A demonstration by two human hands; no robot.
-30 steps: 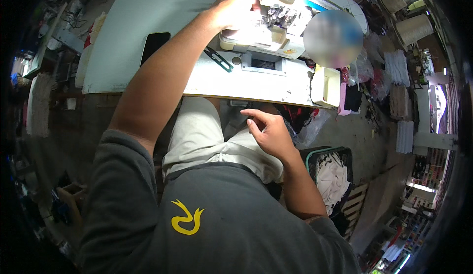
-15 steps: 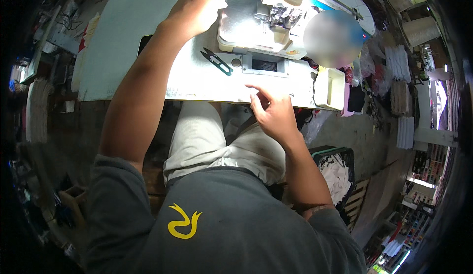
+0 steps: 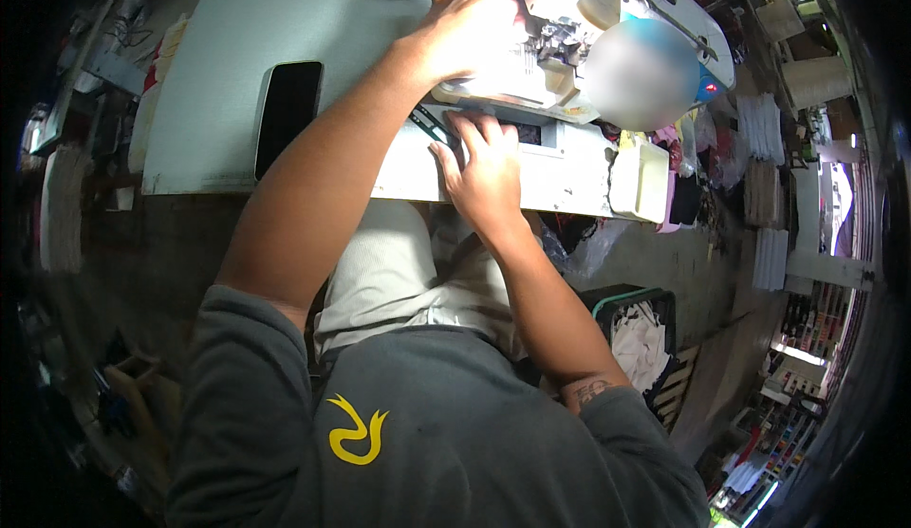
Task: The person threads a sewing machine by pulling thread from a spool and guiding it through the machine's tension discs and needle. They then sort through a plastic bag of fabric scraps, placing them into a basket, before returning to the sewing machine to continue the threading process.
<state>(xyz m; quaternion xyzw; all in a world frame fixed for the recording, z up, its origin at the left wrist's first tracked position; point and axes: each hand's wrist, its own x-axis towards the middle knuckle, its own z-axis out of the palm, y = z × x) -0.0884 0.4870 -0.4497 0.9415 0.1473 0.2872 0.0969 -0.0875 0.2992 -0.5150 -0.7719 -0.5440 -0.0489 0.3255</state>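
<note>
A white sewing machine point(image 3: 560, 101) stands at the far side of the table. My left hand point(image 3: 470, 30) lies over its flat metal bed, beside the needle area; the fingers are bent a little and apart, and the palm side is hidden. Closer to me, my right hand point(image 3: 486, 163) is open with its fingers spread. Its fingertips reach the machine's front edge, next to a small framed window point(image 3: 543, 136) in the table. Beside the right thumb and index finger lie dark green thread snips point(image 3: 427, 122), partly covered. Nothing shows in either hand.
A black phone point(image 3: 288, 115) lies on the pale table point(image 3: 213, 139) to the left of my left forearm. A cream plastic bin point(image 3: 641, 182) hangs at the table's right edge. Below right stands a dark basket point(image 3: 669, 310) with white cloth point(image 3: 638, 343).
My left hand has moved right and slightly toward me, from the far edge onto the machine bed. My right hand has moved left and away from me, reaching the snips and window.
</note>
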